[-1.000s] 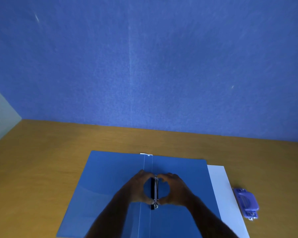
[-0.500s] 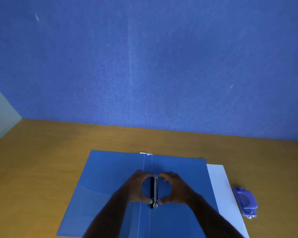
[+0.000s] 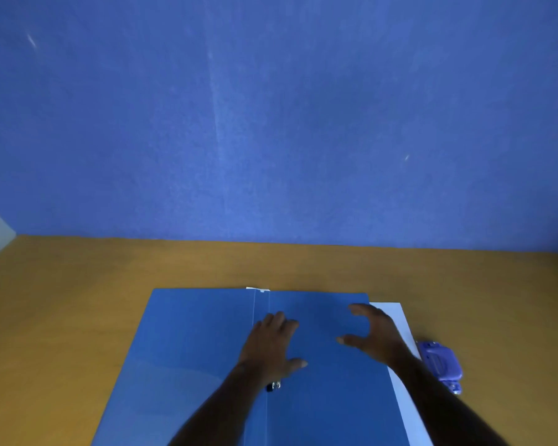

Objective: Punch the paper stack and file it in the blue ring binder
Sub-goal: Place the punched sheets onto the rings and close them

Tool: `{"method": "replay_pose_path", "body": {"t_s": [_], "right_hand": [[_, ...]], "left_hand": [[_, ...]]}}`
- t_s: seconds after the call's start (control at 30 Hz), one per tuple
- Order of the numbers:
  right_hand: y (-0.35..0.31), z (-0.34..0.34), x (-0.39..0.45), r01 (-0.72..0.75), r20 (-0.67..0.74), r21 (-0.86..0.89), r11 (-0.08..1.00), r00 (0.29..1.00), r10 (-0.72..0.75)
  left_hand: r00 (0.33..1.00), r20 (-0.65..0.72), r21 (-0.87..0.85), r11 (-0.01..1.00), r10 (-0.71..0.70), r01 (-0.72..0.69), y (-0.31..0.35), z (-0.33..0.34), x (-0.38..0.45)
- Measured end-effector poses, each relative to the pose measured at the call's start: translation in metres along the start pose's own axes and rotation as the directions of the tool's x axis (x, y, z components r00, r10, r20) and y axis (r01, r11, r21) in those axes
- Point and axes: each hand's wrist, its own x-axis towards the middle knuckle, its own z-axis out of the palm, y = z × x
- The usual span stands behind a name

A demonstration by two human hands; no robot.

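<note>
Single head cam, looked forward and down, close over desk (image 3: 78, 317), blue wall (image 3: 271, 123) filled upper frame, no second view

Blue binder (image 3: 190, 349), white paper (image 3: 397, 320), purple punch (image 3: 440, 365), yellow-brown desk (image 3: 78, 284).

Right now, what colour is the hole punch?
Light purple hole punch, clearest in the head view.

Blue ring binder (image 3: 190, 365) lies open, flat under my fingers (image 3: 281, 320). White paper stack (image 3: 400, 320) sticks out from under its R edge; purple punch (image 3: 440, 365) just R of that.
</note>
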Motion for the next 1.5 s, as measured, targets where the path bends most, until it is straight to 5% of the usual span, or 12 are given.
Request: {"method": "replay_pose_path", "body": {"t_s": [0.13,0.4,1.03,1.2,1.33,1.5], "right_hand": [[0.032,-0.029,0.004,-0.048,-0.041,-0.146,0.988,0.998,0.042],[0.073,-0.050,0.014,-0.070,0.077,-0.311,0.948,0.992,0.098],[0.094,-0.050,0.029,-0.040,0.170,-0.435,0.899,0.977,0.126],[0.091,-0.052,0.025,-0.023,0.145,-0.379,0.925,0.986,0.084],[0.075,-0.059,0.024,-0.074,0.086,-0.158,0.985,0.992,0.088],[0.061,-0.059,0.028,-0.343,0.022,0.019,0.939,0.939,0.343]], "left_hand": [[0.993,0.027,0.066,0.991,0.115,-0.117,0.046,0.020,0.013],[0.959,0.285,0.118,0.992,-0.001,-0.034,0.086,0.048,0.025],[0.936,0.346,0.112,0.993,-0.064,0.027,0.081,0.055,0.036],[0.938,0.340,0.118,0.992,-0.071,0.032,0.079,0.057,0.036],[0.941,0.331,0.112,0.993,-0.065,0.029,0.079,0.058,0.035],[0.941,0.333,0.112,0.994,-0.053,0.017,0.078,0.058,0.033]]}}
